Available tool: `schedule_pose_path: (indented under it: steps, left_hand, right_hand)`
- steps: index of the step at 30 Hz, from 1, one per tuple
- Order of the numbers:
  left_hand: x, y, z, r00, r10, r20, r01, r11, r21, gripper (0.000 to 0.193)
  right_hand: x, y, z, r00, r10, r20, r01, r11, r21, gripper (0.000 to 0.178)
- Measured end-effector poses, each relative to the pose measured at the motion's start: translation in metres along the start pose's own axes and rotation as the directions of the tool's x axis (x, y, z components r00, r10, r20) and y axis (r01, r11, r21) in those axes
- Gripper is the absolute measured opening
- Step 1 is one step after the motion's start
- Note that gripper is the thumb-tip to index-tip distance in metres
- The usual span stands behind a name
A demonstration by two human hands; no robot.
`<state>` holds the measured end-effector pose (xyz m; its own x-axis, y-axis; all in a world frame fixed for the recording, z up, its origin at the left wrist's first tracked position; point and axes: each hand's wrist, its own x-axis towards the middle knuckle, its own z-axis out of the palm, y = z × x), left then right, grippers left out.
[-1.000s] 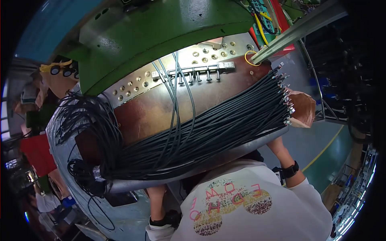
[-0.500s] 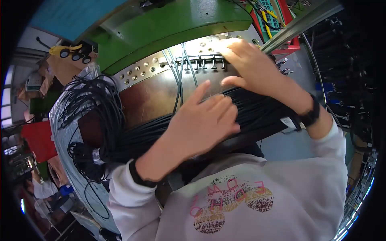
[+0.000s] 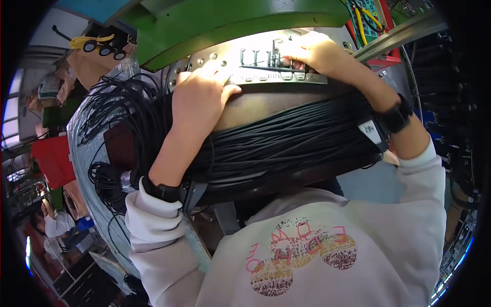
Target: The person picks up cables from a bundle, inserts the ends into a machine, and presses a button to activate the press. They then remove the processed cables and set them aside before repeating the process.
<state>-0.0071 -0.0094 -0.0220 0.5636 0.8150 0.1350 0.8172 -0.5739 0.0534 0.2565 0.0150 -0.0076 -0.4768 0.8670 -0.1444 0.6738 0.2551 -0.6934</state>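
A slotted metal bar (image 3: 263, 79) lies along the front of the brightly lit metal plate (image 3: 215, 57) under a green machine part. Along it runs a black moulded plastic strip (image 3: 255, 67) with short T-shaped prongs standing up. My left hand (image 3: 197, 102) rests at the bar's left end, fingers stretched over the plate and thumb apart, close to the bar's front edge. My right hand (image 3: 327, 57) is closed, its fingertips at the strip's right end; glare partly hides the contact. Below both hands, a thick bundle of black cables (image 3: 286, 138) stretches across.
The green machine part (image 3: 245, 20) overhangs the plate. Looped black cables (image 3: 115, 110) hang at the left, over a wrapped surface. Yellow-handled pliers (image 3: 360, 25) lie in a red tray at the upper right, beside a metal rail (image 3: 399, 37). A toy truck (image 3: 97, 45) stands upper left.
My left hand has moved from above the cables to the plate's left side. The cables that crossed the plate no longer show there. My right hand has closed at the black strip.
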Motion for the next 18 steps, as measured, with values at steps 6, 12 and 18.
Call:
schedule_pose_path:
  steps: [6,12,18]
  left_hand:
    - [-0.061,0.049,-0.051,0.994,0.086,-0.067,-0.104,0.933,-0.343,0.070]
    - [-0.106,0.037,-0.026,0.962,0.255,-0.097,-0.264,0.960,-0.089,0.051]
    - [-0.085,0.034,-0.047,0.992,-0.105,-0.074,0.046,0.828,-0.559,0.021]
  right_hand:
    - [-0.098,-0.025,-0.025,0.912,-0.229,-0.339,0.030,0.864,-0.503,0.017]
    - [-0.183,-0.040,-0.065,0.810,0.458,-0.365,-0.578,0.528,-0.622,0.038]
    - [-0.112,-0.062,0.049,0.947,-0.250,-0.202,0.166,0.918,-0.359,0.063]
